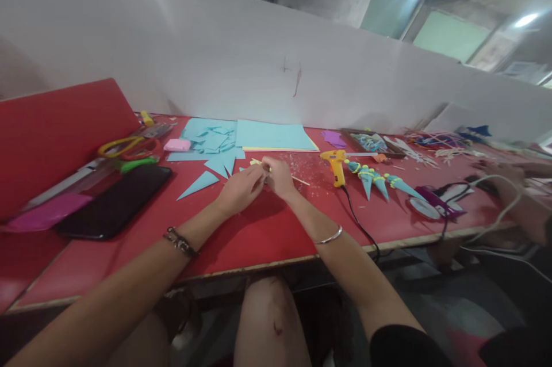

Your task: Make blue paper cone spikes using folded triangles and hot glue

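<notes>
My left hand (240, 190) and my right hand (278, 177) meet over the middle of the red table, fingers pinched together. What they hold is mostly hidden; a small yellow bit (256, 163) shows at the fingertips. A thin pale stick (301, 180) lies just right of my right hand. Pointed light-blue paper pieces (198, 184) lie to the left of my left hand. Off to the right, a yellow glue gun (337, 167) lies with its black cord running over the table edge. Beside it are blue paper cones (379, 186) with yellow trim.
Light-blue sheets (273, 136) and a pile of blue scraps (214, 140) lie behind my hands. At left are a black phone (116, 203), scissors (121, 147) and a pink eraser-like block (177, 145). A tray (373, 142) stands at back right. Another person's hand (502, 180) is far right.
</notes>
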`<state>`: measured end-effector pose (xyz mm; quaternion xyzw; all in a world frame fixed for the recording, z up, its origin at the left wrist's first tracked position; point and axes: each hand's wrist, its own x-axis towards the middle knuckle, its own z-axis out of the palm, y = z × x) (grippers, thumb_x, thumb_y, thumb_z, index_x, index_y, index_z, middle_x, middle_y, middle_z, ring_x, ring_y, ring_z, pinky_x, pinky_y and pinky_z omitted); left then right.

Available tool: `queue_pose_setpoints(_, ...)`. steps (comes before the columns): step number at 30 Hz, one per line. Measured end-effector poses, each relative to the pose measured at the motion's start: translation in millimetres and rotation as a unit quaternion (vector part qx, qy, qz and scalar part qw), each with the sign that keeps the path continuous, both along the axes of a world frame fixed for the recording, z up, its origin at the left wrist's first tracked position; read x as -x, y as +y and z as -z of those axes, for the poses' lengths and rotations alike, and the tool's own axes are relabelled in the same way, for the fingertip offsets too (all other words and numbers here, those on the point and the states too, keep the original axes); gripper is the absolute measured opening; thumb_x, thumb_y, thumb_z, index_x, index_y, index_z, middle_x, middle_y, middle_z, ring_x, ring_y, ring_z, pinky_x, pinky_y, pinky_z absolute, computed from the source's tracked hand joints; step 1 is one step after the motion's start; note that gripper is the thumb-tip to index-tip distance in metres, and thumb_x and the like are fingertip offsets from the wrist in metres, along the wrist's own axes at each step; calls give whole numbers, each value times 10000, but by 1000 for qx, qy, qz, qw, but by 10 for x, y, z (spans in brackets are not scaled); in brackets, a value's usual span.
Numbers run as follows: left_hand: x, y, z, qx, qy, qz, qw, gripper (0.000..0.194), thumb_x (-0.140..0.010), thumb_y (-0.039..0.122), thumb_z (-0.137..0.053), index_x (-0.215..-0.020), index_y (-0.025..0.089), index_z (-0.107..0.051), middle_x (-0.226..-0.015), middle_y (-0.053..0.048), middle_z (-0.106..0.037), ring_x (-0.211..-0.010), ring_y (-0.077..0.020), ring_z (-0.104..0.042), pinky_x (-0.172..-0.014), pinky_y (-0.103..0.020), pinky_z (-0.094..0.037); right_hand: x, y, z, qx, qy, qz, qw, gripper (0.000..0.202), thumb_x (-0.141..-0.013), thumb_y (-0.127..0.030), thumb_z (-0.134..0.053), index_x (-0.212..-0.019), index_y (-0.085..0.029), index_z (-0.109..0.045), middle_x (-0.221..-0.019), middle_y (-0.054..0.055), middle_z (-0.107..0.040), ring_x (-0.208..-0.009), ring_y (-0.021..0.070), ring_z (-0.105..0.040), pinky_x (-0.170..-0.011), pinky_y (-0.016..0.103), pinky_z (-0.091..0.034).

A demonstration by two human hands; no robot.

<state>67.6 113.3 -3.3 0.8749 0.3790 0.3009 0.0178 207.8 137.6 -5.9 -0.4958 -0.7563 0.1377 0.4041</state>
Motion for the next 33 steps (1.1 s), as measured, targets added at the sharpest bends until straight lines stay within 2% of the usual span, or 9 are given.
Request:
queue_pose_setpoints(5, -28, -17, -19, -40, 3, 32, 999, 106, -805, 153, -391, -716, 211, -398, -744, -24, -524, -672, -154, -491, -583, -253, -365, 27, -60, -42, 3, -30, 61, 998, 168, -712, -237, -441, -589, -194, -337, -528, -49, -329, -531, 98, -235, -529, 240, -161)
queue_pose_setpoints(10, -115, -75, -56, -42, -52, 44, 997, 102, -784, 139, -391, -714, 211, -376, -719, -12, -500, -617, -133, -472, -553, -238, -363, 44, -89, -54, 5, -32, 116, 993, 184, -790, -273, -411, -627, -196, -450, -543, -24, -409, -532, 111, -277, -537, 250, -176)
queue_pose_setpoints(13, -165, -92, -71, -20, -79, 44, 996, 103, -763, 127, -394, -716, 214, -364, -712, -3, -484, -609, -126, -472, -557, -233, -375, 43, -72, -38, 15, -9, 128, 992, 183, -788, -277, -408, -640, -194, -475, -561, -6, -450, -537, 118, -293, -533, 252, -185)
queue_pose_setpoints(17, -183, -92, -64, -8, -91, 53, 994, 98, -750, 128, -389, -719, 216, -361, -714, -4, -478, -611, -127, -466, -555, -237, -378, 33, -41, 3, 31, 24, 132, 991, 180, -744, -284, -416, -586, -198, -431, -531, -13, -408, -531, 116, -278, -517, 251, -178)
queue_pose_setpoints(22, -135, -80, -34, 3, -113, 58, 992, 97, -719, 143, -410, -699, 217, -350, -669, 12, -445, -580, -121, -419, -540, -246, -358, 26, -2, 43, -8, 48, 78, 996, 210, -717, -300, -430, -549, -198, -358, -501, -40, -328, -527, 102, -250, -518, 248, -169)
queue_pose_setpoints(25, -99, -64, -46, 33, -168, 77, 982, 85, -739, 190, -422, -673, 210, -372, -651, 17, -447, -585, -115, -422, -559, -247, -379, 31, 14, 40, -26, 78, 58, 995, 242, -720, -309, -436, -541, -196, -319, -498, -48, -290, -523, 93, -242, -516, 245, -167)
queue_pose_setpoints(27, -79, -43, -65, 50, -223, 80, 970, 92, -766, 221, -423, -677, 200, -426, -682, 3, -480, -634, -117, -464, -583, -242, -411, 39, 16, 28, -31, 108, 39, 993, 239, -746, -337, -424, -567, -196, -352, -512, -48, -322, -528, 93, -268, -518, 238, -190)
queue_pose_setpoints(30, -45, 10, -89, 58, -294, 24, 954, 104, -773, 238, -463, -684, 187, -484, -725, -7, -508, -683, -114, -505, -573, -219, -438, 64, 10, 11, -8, 134, -3, 991, 213, -770, -363, -421, -638, -196, -425, -539, -47, -374, -541, 100, -317, -526, 231, -237)
queue_pose_setpoints(33, 18, 80, -83, 32, -313, -26, 949, 105, -767, 242, -512, -681, 183, -501, -767, -9, -509, -689, -105, -506, -537, -195, -439, 96, 13, 8, 26, 166, -68, 984, 138, -745, -326, -476, -785, -195, -480, -631, -43, -442, -582, 103, -381, -568, 226, -311)
